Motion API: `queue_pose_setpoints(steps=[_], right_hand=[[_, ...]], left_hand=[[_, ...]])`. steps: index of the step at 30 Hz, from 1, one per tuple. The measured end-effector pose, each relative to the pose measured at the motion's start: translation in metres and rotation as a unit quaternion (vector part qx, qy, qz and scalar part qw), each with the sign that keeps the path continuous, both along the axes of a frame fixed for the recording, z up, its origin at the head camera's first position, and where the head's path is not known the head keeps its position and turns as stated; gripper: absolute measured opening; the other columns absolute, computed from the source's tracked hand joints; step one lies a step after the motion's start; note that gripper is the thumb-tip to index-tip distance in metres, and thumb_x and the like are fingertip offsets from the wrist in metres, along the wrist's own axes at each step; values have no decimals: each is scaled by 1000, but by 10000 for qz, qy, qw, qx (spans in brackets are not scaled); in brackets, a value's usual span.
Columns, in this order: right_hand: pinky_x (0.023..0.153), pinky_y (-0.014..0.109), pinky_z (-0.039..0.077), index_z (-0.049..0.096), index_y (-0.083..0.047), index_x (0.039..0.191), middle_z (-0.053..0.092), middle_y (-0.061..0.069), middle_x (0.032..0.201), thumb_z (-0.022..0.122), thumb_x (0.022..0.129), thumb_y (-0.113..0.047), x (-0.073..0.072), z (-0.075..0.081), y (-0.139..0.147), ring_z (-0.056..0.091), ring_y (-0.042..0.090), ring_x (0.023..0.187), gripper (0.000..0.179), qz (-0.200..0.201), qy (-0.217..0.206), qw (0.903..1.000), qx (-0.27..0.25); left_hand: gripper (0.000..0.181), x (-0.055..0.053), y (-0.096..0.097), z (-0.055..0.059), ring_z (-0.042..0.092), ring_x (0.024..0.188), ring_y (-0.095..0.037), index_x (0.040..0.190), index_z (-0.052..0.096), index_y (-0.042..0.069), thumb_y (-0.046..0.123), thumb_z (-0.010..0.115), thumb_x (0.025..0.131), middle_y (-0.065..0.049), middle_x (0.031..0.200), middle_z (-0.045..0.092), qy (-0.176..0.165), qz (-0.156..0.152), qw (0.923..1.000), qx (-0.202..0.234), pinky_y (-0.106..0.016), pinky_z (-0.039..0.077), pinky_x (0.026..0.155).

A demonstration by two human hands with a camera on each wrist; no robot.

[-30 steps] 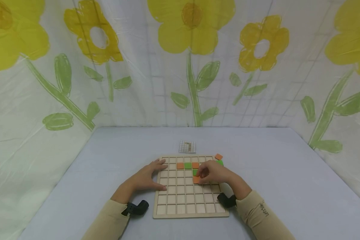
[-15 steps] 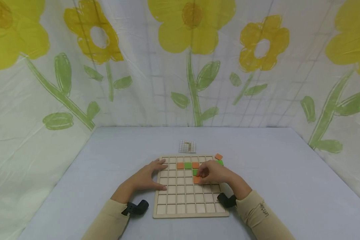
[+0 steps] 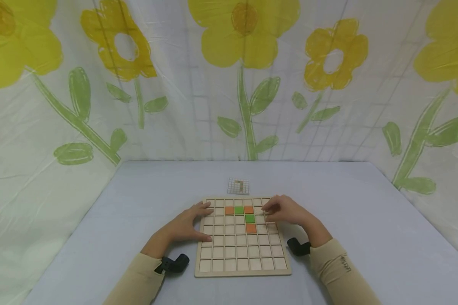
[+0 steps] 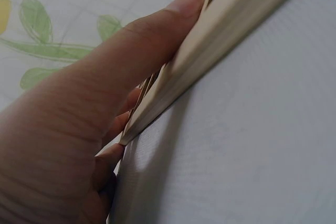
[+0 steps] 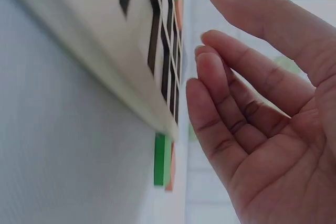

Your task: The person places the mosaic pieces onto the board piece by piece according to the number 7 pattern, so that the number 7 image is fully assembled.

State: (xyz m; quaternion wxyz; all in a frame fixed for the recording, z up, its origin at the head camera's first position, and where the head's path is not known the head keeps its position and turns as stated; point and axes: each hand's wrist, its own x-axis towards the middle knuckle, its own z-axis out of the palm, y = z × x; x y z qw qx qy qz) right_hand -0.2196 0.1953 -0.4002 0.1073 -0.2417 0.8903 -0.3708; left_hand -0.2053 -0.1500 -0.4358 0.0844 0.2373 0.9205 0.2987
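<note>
A wooden grid board (image 3: 242, 274) lies flat in front of me. In its cells, an orange tile (image 3: 229, 210), a green tile (image 3: 238, 210) and another orange tile (image 3: 248, 210) form a row. Below that row's right end sit a green tile (image 3: 249, 219) and an orange tile (image 3: 250, 228). My left hand (image 3: 185, 223) rests at the board's left edge, thumb and fingers spread. My right hand (image 3: 288, 211) hovers over the right edge, fingers loosely bent with nothing between them. A loose green tile (image 5: 159, 161) and orange tile (image 5: 171, 169) show past the board in the right wrist view; the hand hides them in the head view.
A small card with a printed grid (image 3: 238, 186) lies just behind the board. The white table (image 3: 145, 182) ends at a hanging sheet (image 3: 183, 127) painted with yellow flowers. Each wrist wears a black camera, such as the right one (image 3: 298, 247).
My right hand has let go of the lower orange tile, which sits in its cell, and has moved up and right to the board's edge. The left hand stays still.
</note>
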Motion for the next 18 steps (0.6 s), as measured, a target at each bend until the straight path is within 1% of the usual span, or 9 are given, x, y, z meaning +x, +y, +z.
queue_pose_setpoints(steps=[4,7,9,15,18], right_hand=[[71,22,51,68,1,104,66,13,99,76,76,-14,-5,-2,11,60,14,85,32,-152,-1,9998,-122],[70,22,50,68,3,103,65,14,96,76,76,-11,-7,-4,18,58,13,83,32,-325,-30,9993,-175],[72,24,51,67,3,104,66,15,98,76,75,-9,-8,-5,22,60,15,85,33,-524,-80,9984,-189],[81,37,53,65,3,109,66,14,103,76,76,-12,-11,-8,33,62,22,94,38,-1137,-121,9934,-7],[82,39,54,64,4,108,66,15,103,75,77,-13,-11,-9,35,62,25,96,38,-1248,-116,9921,25]], left_hand=[[87,0,0,0,16,145,-25,137,48,21,57,78,63,3,153,28,7,3,10000,2,-55,19,115],[87,1,0,0,17,145,-25,136,49,21,57,78,63,3,153,29,-2,17,10000,28,-55,19,115],[87,1,1,0,17,145,-26,136,49,20,56,78,63,3,153,29,-9,21,10000,52,-55,20,115],[88,2,2,1,17,145,-26,136,49,19,56,79,62,2,153,30,23,34,10000,41,-54,20,115],[88,2,2,1,18,144,-26,136,49,20,56,79,62,2,153,30,28,56,10000,22,-54,20,115]])
